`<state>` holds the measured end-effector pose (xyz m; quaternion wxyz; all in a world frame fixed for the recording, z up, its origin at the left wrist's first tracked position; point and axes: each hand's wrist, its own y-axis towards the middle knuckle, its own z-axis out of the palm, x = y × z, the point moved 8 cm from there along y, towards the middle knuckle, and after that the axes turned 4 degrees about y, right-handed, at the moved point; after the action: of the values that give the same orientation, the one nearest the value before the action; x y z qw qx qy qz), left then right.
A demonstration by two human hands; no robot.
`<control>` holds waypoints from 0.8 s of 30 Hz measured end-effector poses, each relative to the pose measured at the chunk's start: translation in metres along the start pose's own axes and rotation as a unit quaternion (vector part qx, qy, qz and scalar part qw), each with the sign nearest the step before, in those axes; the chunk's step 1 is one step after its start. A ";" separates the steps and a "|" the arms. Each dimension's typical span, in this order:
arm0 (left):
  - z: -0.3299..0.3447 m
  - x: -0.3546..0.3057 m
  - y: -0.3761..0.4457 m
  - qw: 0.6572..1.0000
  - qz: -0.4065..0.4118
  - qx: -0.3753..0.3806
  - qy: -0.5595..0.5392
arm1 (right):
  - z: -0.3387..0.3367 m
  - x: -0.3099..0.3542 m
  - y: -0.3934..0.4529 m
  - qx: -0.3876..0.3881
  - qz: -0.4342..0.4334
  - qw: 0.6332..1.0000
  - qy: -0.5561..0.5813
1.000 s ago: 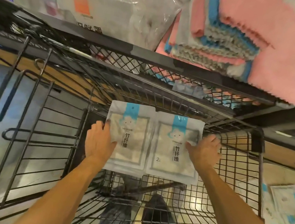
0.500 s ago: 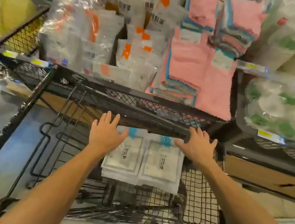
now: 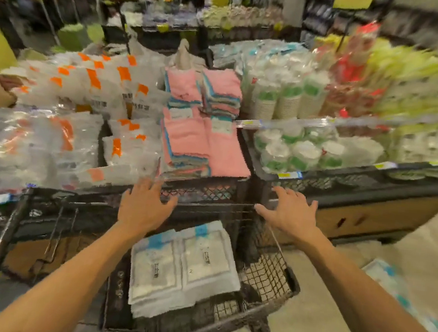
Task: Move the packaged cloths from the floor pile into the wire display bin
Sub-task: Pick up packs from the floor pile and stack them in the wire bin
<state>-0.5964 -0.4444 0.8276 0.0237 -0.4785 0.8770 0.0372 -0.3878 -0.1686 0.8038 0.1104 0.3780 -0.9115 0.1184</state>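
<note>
Two stacks of packaged cloths [image 3: 183, 263], white with blue tabs, lie side by side in the black wire display bin [image 3: 270, 279] at the lower middle. My left hand [image 3: 144, 206] hovers above the left stack with fingers spread, holding nothing. My right hand [image 3: 292, 213] is raised to the right of the stacks, over the bin's far right corner, fingers straight and empty. More of the same packs [image 3: 386, 280] lie on the floor at the right edge, blurred.
Behind the bin runs a mesh shelf [image 3: 209, 192] with orange-tabbed clear packs [image 3: 79, 126], pink towel stacks [image 3: 201, 141] and wrapped paper cups [image 3: 294, 153]. A wooden base panel [image 3: 366, 217] stands at the right. Beige floor [image 3: 333, 304] lies right of the bin.
Both hands have let go of the two stacks and lifted off them with fingers spread. The view has tilted up from the bin to the shelves beyond.
</note>
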 end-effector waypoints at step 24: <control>0.067 -0.468 -0.182 0.907 0.410 0.094 0.018 | -0.056 -0.464 -0.403 -0.113 0.442 0.885 0.096</control>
<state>-0.1902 -0.1446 0.7894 0.0355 -0.0729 0.9956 -0.0479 0.2269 -0.1208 0.7752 0.1757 -0.0923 -0.9763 0.0865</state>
